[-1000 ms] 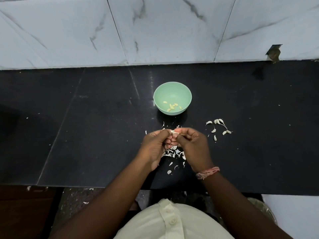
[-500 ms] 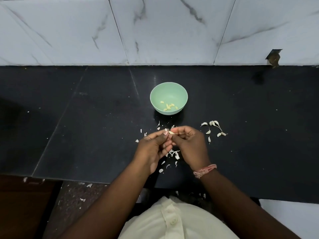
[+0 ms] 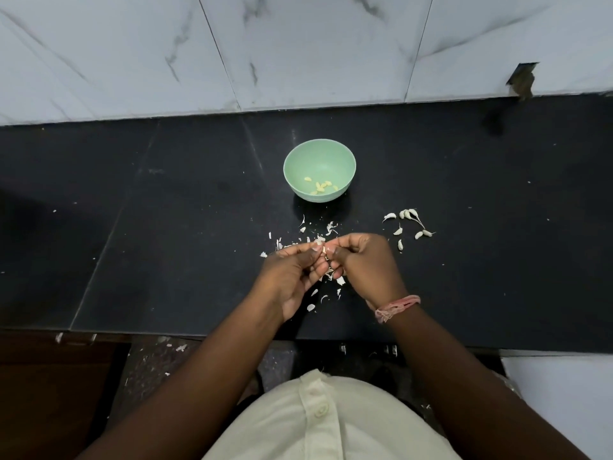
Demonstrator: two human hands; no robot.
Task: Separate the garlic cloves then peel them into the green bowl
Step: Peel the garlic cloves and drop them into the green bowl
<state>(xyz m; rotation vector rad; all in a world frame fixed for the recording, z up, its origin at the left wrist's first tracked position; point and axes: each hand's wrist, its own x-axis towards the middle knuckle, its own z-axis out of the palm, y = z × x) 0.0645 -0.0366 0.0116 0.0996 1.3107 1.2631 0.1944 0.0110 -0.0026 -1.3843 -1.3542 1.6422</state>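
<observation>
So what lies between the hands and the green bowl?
In the head view, scattered white garlic skins on bare black counter separate the green bowl from the left hand and right hand.

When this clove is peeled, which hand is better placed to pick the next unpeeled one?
Probably the right hand: the unpeeled cloves lie on the counter just beyond and right of it. The left hand would have to cross over.

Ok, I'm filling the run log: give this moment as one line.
step: peeling | both hands pinch one garlic clove | green bowl: peeled cloves inside | unpeeled cloves right | skins on counter
</observation>
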